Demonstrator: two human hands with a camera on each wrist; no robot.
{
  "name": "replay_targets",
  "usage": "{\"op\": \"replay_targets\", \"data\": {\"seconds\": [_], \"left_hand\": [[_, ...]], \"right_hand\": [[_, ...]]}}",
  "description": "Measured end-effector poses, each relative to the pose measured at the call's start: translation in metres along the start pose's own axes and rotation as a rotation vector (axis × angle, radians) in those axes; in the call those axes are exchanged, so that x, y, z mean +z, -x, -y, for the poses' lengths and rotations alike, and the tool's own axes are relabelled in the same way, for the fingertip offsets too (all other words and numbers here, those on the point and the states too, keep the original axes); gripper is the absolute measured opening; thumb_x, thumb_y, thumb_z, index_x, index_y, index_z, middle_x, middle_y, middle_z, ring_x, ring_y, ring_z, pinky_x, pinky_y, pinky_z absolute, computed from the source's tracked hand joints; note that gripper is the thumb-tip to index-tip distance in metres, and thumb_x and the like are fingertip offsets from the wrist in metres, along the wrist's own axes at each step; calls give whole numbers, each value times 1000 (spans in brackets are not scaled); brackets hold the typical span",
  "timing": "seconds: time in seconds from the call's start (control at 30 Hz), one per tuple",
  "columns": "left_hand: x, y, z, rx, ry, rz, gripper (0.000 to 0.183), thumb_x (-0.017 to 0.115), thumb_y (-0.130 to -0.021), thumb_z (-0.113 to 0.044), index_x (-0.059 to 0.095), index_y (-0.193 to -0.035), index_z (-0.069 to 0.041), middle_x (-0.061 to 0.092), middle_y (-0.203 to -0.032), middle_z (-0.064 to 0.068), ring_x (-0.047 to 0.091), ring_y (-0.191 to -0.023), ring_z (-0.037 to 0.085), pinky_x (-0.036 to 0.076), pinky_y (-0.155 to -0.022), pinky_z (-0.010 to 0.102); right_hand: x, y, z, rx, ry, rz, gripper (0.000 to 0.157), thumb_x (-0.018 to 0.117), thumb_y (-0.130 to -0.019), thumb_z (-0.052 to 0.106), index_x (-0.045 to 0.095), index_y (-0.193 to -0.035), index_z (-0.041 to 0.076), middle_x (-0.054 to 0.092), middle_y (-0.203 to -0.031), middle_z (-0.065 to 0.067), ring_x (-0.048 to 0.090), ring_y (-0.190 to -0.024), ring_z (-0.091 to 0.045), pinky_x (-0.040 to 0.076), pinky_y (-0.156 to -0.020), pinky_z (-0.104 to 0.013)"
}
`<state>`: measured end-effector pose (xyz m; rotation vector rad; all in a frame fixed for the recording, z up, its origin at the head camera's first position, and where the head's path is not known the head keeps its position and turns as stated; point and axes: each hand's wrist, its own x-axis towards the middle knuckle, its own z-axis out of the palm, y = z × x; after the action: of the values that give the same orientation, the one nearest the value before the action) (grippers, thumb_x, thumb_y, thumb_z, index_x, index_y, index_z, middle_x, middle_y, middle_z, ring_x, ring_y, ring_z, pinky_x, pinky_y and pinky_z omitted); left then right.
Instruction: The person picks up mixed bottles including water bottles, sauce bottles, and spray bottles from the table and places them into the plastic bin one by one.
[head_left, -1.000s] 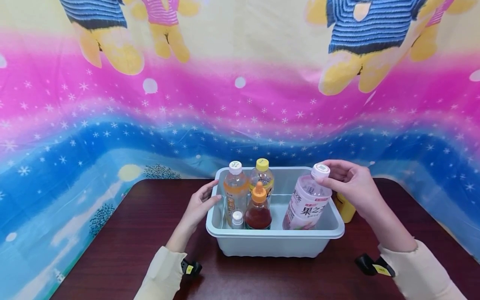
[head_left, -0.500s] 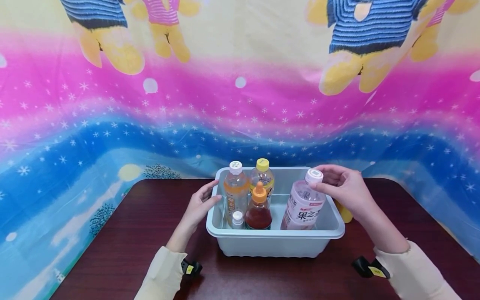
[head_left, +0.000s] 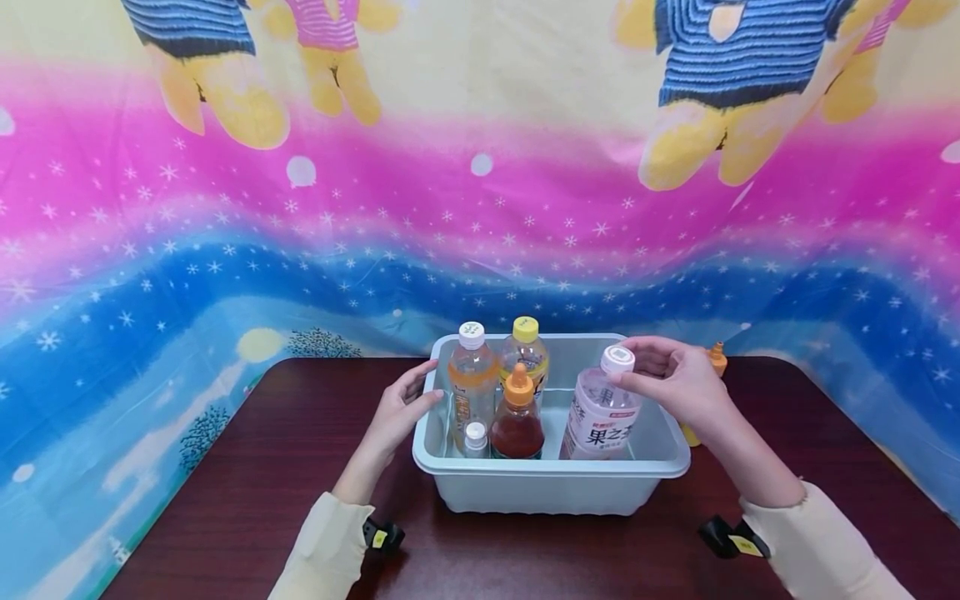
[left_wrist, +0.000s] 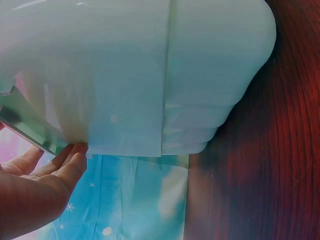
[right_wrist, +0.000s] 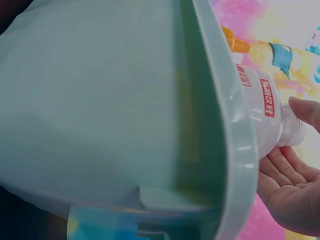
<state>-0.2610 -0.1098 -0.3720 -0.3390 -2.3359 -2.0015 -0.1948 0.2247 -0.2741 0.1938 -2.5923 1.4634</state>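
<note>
My right hand [head_left: 686,392] pinches the neck and white cap of a clear, pink-labelled drink bottle [head_left: 603,421] inside the right half of a pale grey-green plastic basin [head_left: 540,492]. The bottle leans slightly right; the front wall hides its base. In the right wrist view the thumb and fingers lie on either side of the bottle's neck [right_wrist: 292,125]. My left hand [head_left: 393,417] touches the basin's left rim, fingers fairly straight. On the left inside stand a white-capped bottle [head_left: 474,379], a yellow-capped bottle [head_left: 536,358], an orange-nozzled squeeze bottle [head_left: 517,429] and a small white-capped bottle [head_left: 476,442].
Behind my right hand, outside the basin, stands another bottle with an orange nozzle [head_left: 717,358], mostly hidden. The dark reddish wooden table [head_left: 277,450] extends on both sides. A patterned cloth [head_left: 480,225] hangs behind and beside it.
My right hand has moved left and down with the pink-labelled bottle, which now sits lower and more upright. The orange nozzle behind the hand has come into view. My left hand stays put.
</note>
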Motion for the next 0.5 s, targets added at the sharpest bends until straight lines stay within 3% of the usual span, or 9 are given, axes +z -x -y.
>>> {"op": "replay_targets", "data": {"seconds": [0.23,0.5], "left_hand": [[0,-1,0,-3,4,5,50,61,-86,-12,46,-133,-8,43,-138,14,37,-128,30,32,-102,50],[-1,-1,0,-7,-1,5,50,61,-86,-13,46,-133,-9,42,-138,14,37,-128,30,31,-102,50]], "right_hand": [[5,-1,-2,-19,-10,7,53,72,-78,28,54,-119,0,62,-110,-17,62,-93,-10,50,-77,-22],[10,-2,-5,-12,-1,25,53,72,-78,30,55,-118,1,62,-110,-17,61,-99,-24,52,-79,-29]]}}
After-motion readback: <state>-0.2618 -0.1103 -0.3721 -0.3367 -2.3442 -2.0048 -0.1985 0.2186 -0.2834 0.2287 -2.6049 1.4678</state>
